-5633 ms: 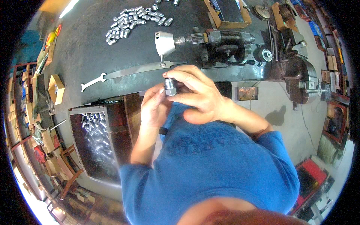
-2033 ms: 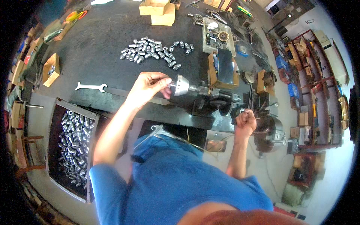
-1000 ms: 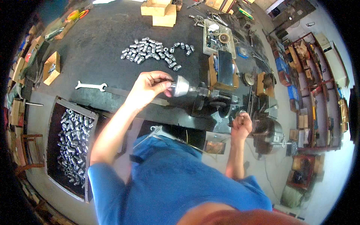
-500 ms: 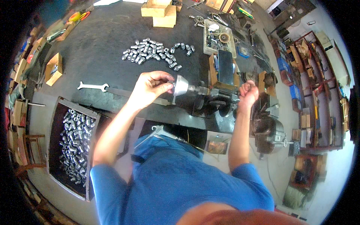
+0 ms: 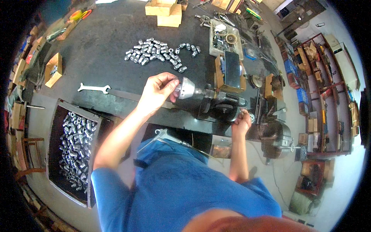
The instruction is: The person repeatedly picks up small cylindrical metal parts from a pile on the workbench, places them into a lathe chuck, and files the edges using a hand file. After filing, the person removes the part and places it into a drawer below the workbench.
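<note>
My left hand [image 5: 158, 91] pinches a small metal fitting [image 5: 177, 89] against the open face of a silver drill chuck [image 5: 187, 88], with thumb and fingers closed round it. The chuck sits at the left end of a dark bench-mounted spindle device [image 5: 222, 101]. At that device's right end, my right hand [image 5: 242, 120] is curled closed beside a dark round wheel [image 5: 230, 113]; what lies inside its fingers is hidden. A pile of shiny metal fittings [image 5: 150, 50] lies on the dark workbench [image 5: 104, 42] beyond my left hand.
An open-ended wrench [image 5: 94, 89] lies left of my left hand. A bin [image 5: 54, 154] full of fittings stands at the lower left. An air blow gun [image 5: 166, 135] rests near my lap. A bench vise [image 5: 276, 137], a parts tray [image 5: 212, 48] and a phone-like dark slab [image 5: 232, 69] are rightward.
My right hand has come down and slightly left, from beyond the device's right end to its near side. My left hand stays at the chuck, nearly unmoved.
</note>
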`<act>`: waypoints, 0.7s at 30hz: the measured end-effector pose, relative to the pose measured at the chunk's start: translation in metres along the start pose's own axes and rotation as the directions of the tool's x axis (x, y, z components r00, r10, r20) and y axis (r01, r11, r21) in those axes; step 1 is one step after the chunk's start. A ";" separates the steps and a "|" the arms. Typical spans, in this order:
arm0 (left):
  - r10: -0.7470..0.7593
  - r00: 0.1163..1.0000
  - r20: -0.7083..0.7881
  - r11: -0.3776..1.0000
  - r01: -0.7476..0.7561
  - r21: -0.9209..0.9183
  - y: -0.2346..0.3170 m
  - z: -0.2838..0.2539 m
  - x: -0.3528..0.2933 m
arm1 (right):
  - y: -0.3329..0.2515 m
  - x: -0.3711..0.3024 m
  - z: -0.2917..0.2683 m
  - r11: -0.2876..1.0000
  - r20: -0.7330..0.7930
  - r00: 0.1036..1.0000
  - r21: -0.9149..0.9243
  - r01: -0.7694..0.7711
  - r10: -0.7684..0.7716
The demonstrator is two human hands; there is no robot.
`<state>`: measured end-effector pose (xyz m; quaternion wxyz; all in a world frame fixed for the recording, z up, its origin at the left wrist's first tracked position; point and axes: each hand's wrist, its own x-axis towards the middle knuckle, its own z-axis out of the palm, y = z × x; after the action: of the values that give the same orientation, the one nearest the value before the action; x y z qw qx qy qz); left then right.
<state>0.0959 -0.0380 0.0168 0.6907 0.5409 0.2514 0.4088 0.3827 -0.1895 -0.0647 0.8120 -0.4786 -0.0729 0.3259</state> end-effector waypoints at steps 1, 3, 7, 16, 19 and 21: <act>0.005 1.000 -0.007 1.000 -0.005 -0.005 -0.001 0.002 0.000 | 0.000 -0.005 0.001 1.000 0.021 1.000 0.028 0.011 -0.012; 0.012 1.000 -0.025 1.000 -0.012 -0.012 -0.003 0.004 -0.001 | 0.000 -0.005 -0.007 1.000 0.059 0.998 0.003 0.030 -0.030; -0.040 0.999 0.005 0.999 0.040 0.001 0.003 0.000 -0.002 | -0.010 -0.013 -0.006 0.998 0.108 0.994 -0.052 0.026 -0.020; -0.027 0.989 -0.142 0.990 0.047 0.133 0.004 0.013 -0.003 | -0.007 -0.003 -0.001 0.991 0.006 1.000 -0.131 0.010 -0.009; 0.004 0.975 -0.223 0.987 0.032 0.158 0.002 0.020 -0.004 | 0.012 0.025 0.004 0.999 -0.086 0.996 -0.039 0.009 -0.012; 0.063 0.972 -0.226 0.982 -0.021 0.186 0.000 0.020 -0.004 | 0.012 0.027 0.017 0.992 -0.022 0.995 -0.091 0.092 -0.095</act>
<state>0.1092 -0.0518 0.0220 0.5954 0.5562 0.3547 0.4586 0.3909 -0.1569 -0.0709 0.8049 -0.5151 -0.0991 0.2774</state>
